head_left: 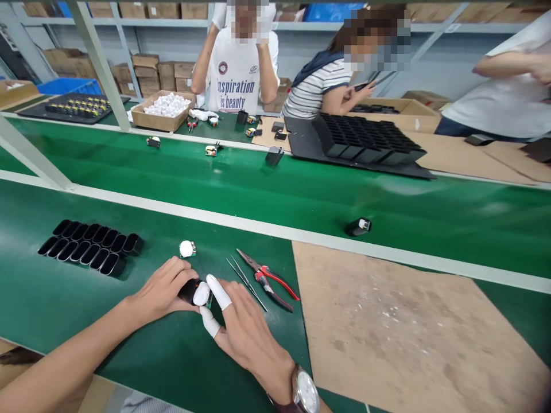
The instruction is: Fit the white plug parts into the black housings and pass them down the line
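My left hand (166,287) is closed round a small black housing (188,291) above the green bench. Thumb and finger of my right hand (235,312), both in white finger cots, pinch a small circuit board with a round white pad (201,294) at the housing's open end. Just beyond my hands lies another board with a white pad (187,248). Tweezers (247,284) and red-handled pliers (269,281) rest to the right of them. Two rows of black oval housings (88,246) stand at the left with their openings up.
A brown cardboard sheet (413,332) covers the bench at the right. Across a white rail (172,213) runs the green conveyor (258,189), carrying a black housing (358,226) and several small parts. Beyond are black trays (370,140), a box of white pieces (166,110) and people.
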A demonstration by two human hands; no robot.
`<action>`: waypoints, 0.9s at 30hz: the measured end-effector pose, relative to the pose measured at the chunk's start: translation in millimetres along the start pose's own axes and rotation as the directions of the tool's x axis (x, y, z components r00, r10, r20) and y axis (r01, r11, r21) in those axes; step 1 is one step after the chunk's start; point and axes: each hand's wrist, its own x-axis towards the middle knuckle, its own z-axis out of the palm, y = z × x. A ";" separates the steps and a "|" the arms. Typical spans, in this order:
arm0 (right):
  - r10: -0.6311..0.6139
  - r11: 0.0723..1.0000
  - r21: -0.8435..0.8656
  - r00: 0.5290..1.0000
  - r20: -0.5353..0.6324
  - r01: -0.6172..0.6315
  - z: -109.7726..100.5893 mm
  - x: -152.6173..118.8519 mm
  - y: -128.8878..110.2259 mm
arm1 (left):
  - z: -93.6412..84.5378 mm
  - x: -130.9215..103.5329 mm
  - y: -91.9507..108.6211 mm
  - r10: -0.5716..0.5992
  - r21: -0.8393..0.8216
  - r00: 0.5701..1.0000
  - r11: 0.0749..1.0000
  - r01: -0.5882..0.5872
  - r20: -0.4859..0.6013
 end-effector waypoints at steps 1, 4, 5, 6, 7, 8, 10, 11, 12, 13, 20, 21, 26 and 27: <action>-0.003 1.000 -0.003 1.000 -0.001 0.003 -0.5 0.5 -0.3 | -0.5 0.4 0.2 0.004 -0.001 1.000 1.000 -0.004 0.003; -0.012 1.000 -0.001 1.000 0.011 0.012 -2.3 2.2 -1.2 | -1.2 1.1 0.4 0.014 -0.005 1.000 1.000 -0.014 0.008; -0.011 1.000 0.002 1.000 0.018 0.011 -2.6 2.4 -1.4 | -1.2 0.9 0.2 0.014 -0.007 1.000 1.000 -0.014 0.007; -0.010 1.000 0.004 1.000 0.024 0.010 -2.7 2.4 -1.5 | -1.0 0.7 0.0 0.014 -0.007 1.000 1.000 -0.014 0.006; -0.009 1.000 0.002 1.000 0.029 0.009 -2.4 2.1 -1.6 | -0.8 0.4 -0.2 0.014 -0.006 1.000 1.000 -0.014 0.005; -0.012 1.000 -0.002 0.999 0.031 0.012 -1.8 1.5 -1.6 | -0.6 0.1 -0.4 0.016 -0.001 1.000 1.000 -0.016 0.006; -0.025 1.000 -0.015 0.999 0.029 0.025 -0.3 0.0 -1.4 | -0.3 -0.2 -0.1 0.029 0.013 1.000 1.000 -0.029 0.011; -0.034 0.999 -0.021 0.999 0.030 0.035 0.2 -0.7 -1.3 | -0.2 -0.2 0.3 0.037 0.019 0.999 0.999 -0.037 0.014; -0.041 0.999 -0.025 0.999 0.034 0.041 0.3 -1.3 -1.2 | -0.1 -0.1 0.8 0.045 0.022 0.999 0.999 -0.046 0.015; -0.043 0.999 -0.027 0.998 0.039 0.044 -0.1 -1.6 -1.1 | 0.1 0.0 1.5 0.055 0.023 0.998 0.998 -0.055 0.013; -0.034 0.997 0.069 0.998 0.058 0.030 -4.3 -3.9 -0.3 | 8.7 -3.3 3.8 0.065 -0.031 0.998 0.997 -0.065 -0.011; -0.029 0.995 0.093 0.999 0.045 0.024 -3.3 -4.7 0.0 | 9.9 -4.0 3.8 0.060 -0.046 0.998 0.997 -0.060 -0.011; -0.008 0.977 0.211 1.000 -0.021 0.012 2.8 -6.6 1.1 | 11.7 -5.0 5.6 0.025 -0.131 1.000 0.991 -0.026 -0.010; -0.009 0.975 0.222 1.000 -0.027 0.015 3.1 -6.5 1.3 | 11.7 -4.6 6.1 0.017 -0.145 1.000 0.989 -0.019 -0.012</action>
